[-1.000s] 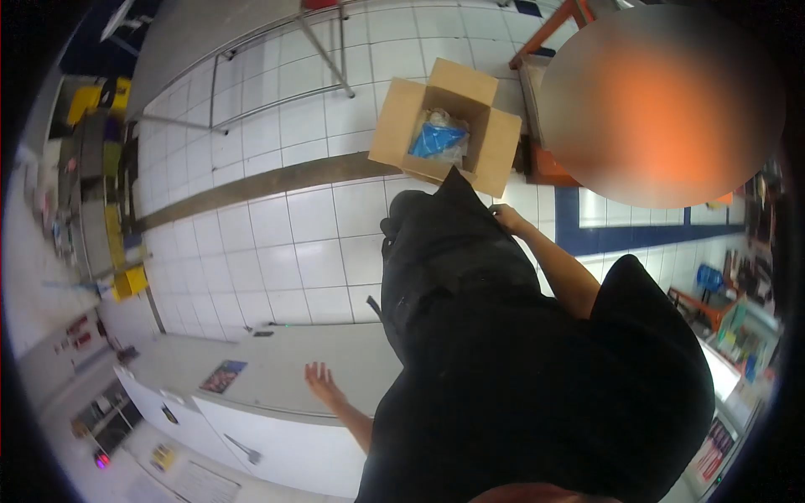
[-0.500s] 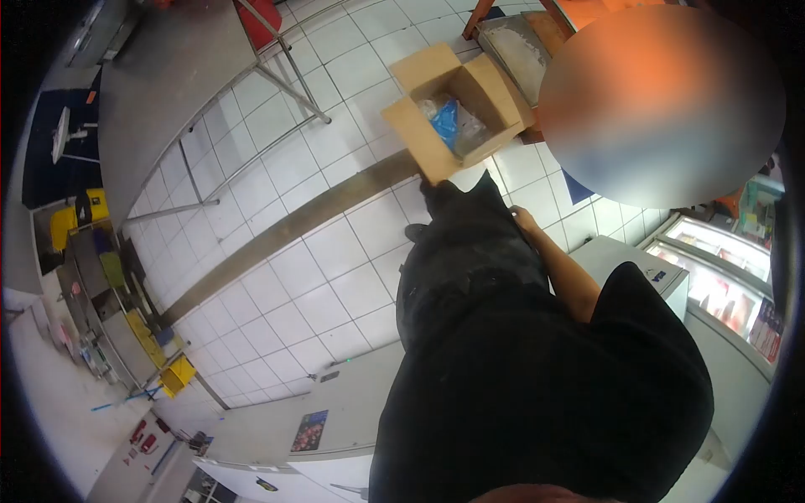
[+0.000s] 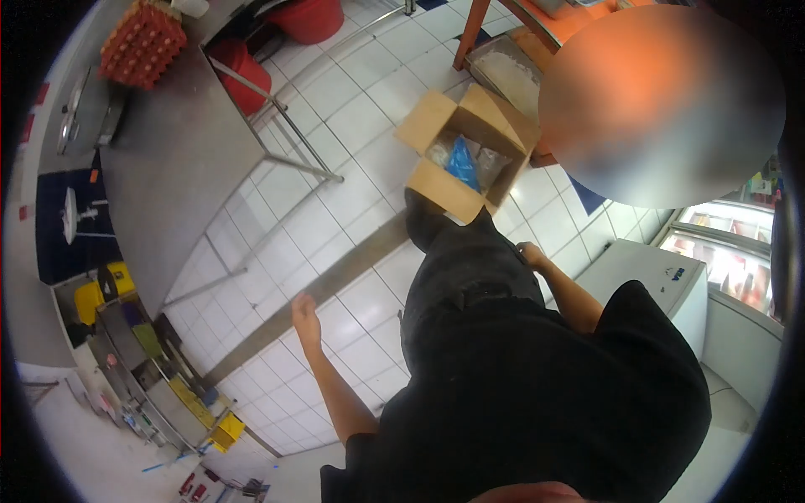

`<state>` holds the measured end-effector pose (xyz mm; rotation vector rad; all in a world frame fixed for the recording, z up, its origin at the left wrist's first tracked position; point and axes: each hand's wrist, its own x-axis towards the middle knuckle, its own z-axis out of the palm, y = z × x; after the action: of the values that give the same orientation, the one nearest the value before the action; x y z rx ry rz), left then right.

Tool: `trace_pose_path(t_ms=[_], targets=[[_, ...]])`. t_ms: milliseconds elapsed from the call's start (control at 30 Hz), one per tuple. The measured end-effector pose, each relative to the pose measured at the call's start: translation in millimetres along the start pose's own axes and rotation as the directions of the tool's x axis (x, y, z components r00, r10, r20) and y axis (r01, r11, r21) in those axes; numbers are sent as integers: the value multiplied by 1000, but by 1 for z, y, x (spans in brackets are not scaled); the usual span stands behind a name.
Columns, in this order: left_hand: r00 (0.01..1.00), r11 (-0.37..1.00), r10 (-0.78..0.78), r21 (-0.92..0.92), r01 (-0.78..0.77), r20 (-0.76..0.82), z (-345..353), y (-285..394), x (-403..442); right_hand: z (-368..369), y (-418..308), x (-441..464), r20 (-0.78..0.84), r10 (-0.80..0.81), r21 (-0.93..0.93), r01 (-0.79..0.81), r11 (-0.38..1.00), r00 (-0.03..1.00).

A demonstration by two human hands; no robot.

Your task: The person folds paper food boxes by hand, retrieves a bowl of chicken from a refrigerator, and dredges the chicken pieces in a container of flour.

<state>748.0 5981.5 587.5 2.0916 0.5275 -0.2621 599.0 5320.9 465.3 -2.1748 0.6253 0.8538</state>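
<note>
Out to the left, above the tiled floor, my left hand (image 3: 305, 312) hangs slightly blurred, its fingers loosely open with nothing seen in them. Beside my black trousers, my right hand (image 3: 531, 254) has curled fingers; what they hold, if anything, is too small to make out. An open cardboard box (image 3: 449, 191) stands on the floor just ahead of my legs, its flaps folded out. Inside it lie a blue plastic bag (image 3: 462, 165) and clear plastic. Neither hand touches the box.
A metal table (image 3: 180, 142) at the left carries stacked red egg trays (image 3: 142, 44). Red tubs (image 3: 310, 20) stand beyond it. An orange-framed table and a blurred region are at upper right, a white freezer (image 3: 650, 272) at right, shelving with yellow bins (image 3: 226, 432) lower left.
The view has turned, bringing the egg trays and more of the metal table in. My left hand, out of view half a second ago, shows again. My right hand stays beside my trousers.
</note>
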Motion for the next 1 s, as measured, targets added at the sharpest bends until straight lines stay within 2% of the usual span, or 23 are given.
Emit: trace_pose_path(t_ms=[67, 100, 167, 200, 267, 367, 400, 433, 467, 533, 567, 600, 667, 700, 733, 800, 833, 867, 900, 933, 1000], targets=[[1000, 1000, 12, -27, -12, -3, 2, 85, 39, 1, -42, 21, 89, 119, 25, -122, 992, 989], [1000, 1000, 27, -8, -27, 4, 9, 94, 60, -1, -51, 40, 105, -23, -170, 41, 985, 994], [984, 990, 138, -2, -139, 112, 20, 101, 95, 1, -75, 61, 89, -5, -112, 15, 994, 996], [986, 996, 84, 8, -86, 145, 37, 123, 105, -9, -91, 80, 54, 1, -86, 4, 996, 999], [954, 993, 88, 54, -107, 287, 65, 149, 127, -27, -117, 101, -11, 25, -17, -25, 1000, 1000], [915, 979, 74, 145, -141, 396, 115, 213, 163, -54, -152, 109, -102, 78, 86, -69, 994, 992], [890, 972, 110, 140, -189, 442, 133, 235, 181, -65, -164, 110, -88, 261, 430, -200, 880, 961], [860, 963, 140, 135, -233, 490, 149, 255, 200, -74, -174, 108, -8, 422, 717, -289, 634, 906], [844, 958, 141, 144, -249, 518, 163, 275, 219, -81, -179, 108, -5, 444, 735, -298, 609, 896], [717, 912, 160, 176, -371, 678, 191, 320, 270, -90, -194, 109, -76, 458, 861, -173, 477, 886], [667, 919, 170, 127, -372, 725, 205, 335, 294, -91, -204, 106, -82, 496, 911, -137, 390, 865], [636, 908, 166, 135, -396, 754, 211, 349, 319, -91, -216, 105, -75, 523, 926, -135, 352, 849], [595, 939, 19, 191, -288, 803, 238, 392, 368, -102, -239, 111, -96, 602, 968, -67, 243, 793], [606, 897, 74, 213, -388, 792, 250, 389, 401, -101, -256, 113, -83, 653, 983, -47, 180, 753], [569, 886, 74, 209, -415, 819, 261, 385, 434, -101, -268, 120, -79, 680, 988, -32, 149, 729], [512, 797, 43, 280, -535, 858, 267, 379, 498, -90, -295, 129, 21, 756, 1000, -12, -17, 654], [482, 782, 26, 283, -556, 876, 264, 362, 538, -84, -311, 135, 39, 770, 999, -25, -30, 637], [438, 691, 32, 297, -659, 898, 267, 344, 580, -89, -332, 144, 55, 786, 998, -13, -60, 616], [394, 592, 38, 297, -749, 918, 273, 344, 610, -93, -353, 151, 84, 802, 996, -37, -77, 591], [368, 579, 27, 286, -764, 929, 275, 366, 621, -95, -372, 155, 115, 815, 993, -64, -96, 568], [395, 582, -289, 487, -651, 872, 281, 423, 636, -92, -396, 173, 143, 826, 989, -99, -105, 546]])
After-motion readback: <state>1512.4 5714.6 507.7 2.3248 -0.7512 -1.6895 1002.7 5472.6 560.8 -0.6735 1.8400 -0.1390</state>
